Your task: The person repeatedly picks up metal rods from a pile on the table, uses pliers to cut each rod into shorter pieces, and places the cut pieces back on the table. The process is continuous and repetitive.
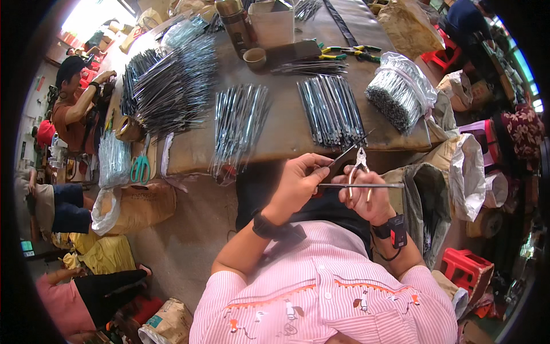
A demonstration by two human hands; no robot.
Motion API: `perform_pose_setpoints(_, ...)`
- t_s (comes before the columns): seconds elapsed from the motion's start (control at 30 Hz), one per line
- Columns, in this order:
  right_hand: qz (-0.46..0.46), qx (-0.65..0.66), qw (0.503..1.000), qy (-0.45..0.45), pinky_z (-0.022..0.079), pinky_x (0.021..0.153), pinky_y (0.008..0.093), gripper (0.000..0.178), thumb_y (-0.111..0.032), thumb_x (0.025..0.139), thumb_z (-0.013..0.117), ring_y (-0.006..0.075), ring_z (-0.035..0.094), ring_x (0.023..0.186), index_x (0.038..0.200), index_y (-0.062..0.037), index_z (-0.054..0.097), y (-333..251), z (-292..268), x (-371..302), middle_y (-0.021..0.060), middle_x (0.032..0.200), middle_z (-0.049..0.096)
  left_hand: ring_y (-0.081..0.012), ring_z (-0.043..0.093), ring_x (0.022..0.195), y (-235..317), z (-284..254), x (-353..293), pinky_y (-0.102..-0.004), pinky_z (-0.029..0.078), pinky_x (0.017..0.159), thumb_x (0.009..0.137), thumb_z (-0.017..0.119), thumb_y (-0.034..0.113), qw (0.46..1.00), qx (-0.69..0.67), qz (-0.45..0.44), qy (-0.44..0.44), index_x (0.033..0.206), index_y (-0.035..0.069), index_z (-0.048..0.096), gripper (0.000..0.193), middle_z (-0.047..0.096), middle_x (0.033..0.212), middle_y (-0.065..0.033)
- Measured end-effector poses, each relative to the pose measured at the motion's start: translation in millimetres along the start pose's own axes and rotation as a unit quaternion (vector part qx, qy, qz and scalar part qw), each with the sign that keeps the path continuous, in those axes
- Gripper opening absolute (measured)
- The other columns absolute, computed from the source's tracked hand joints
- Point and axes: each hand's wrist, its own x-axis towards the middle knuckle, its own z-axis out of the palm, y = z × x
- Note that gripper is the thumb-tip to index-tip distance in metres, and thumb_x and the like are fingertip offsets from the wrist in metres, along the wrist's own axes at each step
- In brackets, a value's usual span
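Note:
My left hand [299, 180] pinches a thin dark metal strip [347, 153] that slants up to the right, over the table's front edge. In my right hand [373, 207] is a small pair of pliers [361, 159], jaws pointing away from me and light handles against the fingers. A second metal strip [385, 185] lies level across the right hand, its left end by my left fingers; which hand bears it I cannot tell. Just beyond my hands lies a row of metal strips [331, 112], with a looser bunch [239, 123] to its left.
A large heap of strips [172, 86] covers the table's left side. A plastic-wrapped bundle [401, 94] lies right. Farther back are a flask [236, 26], a cup [254, 58] and more pliers [349, 53]. Turquoise scissors [140, 166] hang left. Sacks [146, 206] and other people surround the table.

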Motion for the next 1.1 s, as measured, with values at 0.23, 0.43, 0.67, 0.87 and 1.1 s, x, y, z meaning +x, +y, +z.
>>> perform_pose_setpoints(0.23, -0.031, -0.496, 0.864, 0.081, 0.053, 0.067, 0.0297, 0.054, -0.003, 0.07, 0.051, 0.0265, 0.063, 0.084, 0.123, -0.0037, 0.044, 7, 3, -13, 0.0156, 0.102, 0.059, -0.0124, 0.065, 0.078, -1, 6, -3, -0.0259, 0.057, 0.061, 0.089, 0.059, -0.002, 0.949, 0.251, 0.185, 0.047, 0.103, -0.002, 0.067, 0.016, 0.059, 0.089, -0.0033)
perform_pose_setpoints(0.43, -0.149, -0.665, 0.728, 0.074, 0.049, 0.083, 0.0327, 0.054, -0.001, 0.07, 0.051, 0.0247, 0.059, 0.096, 0.124, -0.0007, 0.05, 5, -10, -1, 0.0135, 0.108, 0.057, -0.0145, 0.06, 0.073, -2, 5, -1, -0.0258, 0.051, 0.062, 0.086, 0.06, -0.005, 0.951, 0.239, 0.186, 0.065, 0.101, -0.003, 0.067, 0.017, 0.056, 0.085, -0.006)
perform_pose_setpoints(0.67, -0.2, -0.779, 0.589, 0.08, 0.049, 0.083, 0.0408, 0.043, -0.007, 0.072, 0.055, 0.0416, 0.059, 0.092, 0.113, 0.0037, 0.056, -6, -8, -2, 0.0238, 0.102, 0.061, -0.0174, 0.051, 0.064, -2, 8, -1, -0.029, 0.04, 0.058, 0.084, 0.063, -0.003, 0.947, 0.233, 0.203, 0.088, 0.097, -0.001, 0.068, 0.015, 0.054, 0.075, -0.0082)
perform_pose_setpoints(0.87, -0.206, -0.797, 0.56, 0.091, 0.049, 0.081, 0.0434, 0.039, -0.009, 0.072, 0.055, 0.0422, 0.06, 0.091, 0.109, 0.004, 0.057, -5, -4, 0, 0.0241, 0.102, 0.061, -0.0182, 0.051, 0.065, -8, 5, 5, -0.0297, 0.041, 0.06, 0.083, 0.063, -0.003, 0.957, 0.203, 0.188, 0.087, 0.096, -0.001, 0.068, 0.014, 0.054, 0.076, -0.0085)
perform_pose_setpoints(1.1, -0.206, -0.808, 0.544, 0.094, 0.048, 0.07, 0.0453, 0.029, -0.007, 0.073, 0.055, 0.0407, 0.06, 0.077, 0.101, 0.0014, 0.059, -2, 0, 3, 0.0228, 0.086, 0.062, -0.0189, 0.054, 0.068, -7, 3, 4, -0.0295, 0.042, 0.062, 0.084, 0.062, -0.002, 0.971, 0.166, 0.143, 0.091, 0.096, -0.001, 0.068, 0.014, 0.056, 0.077, -0.0101)
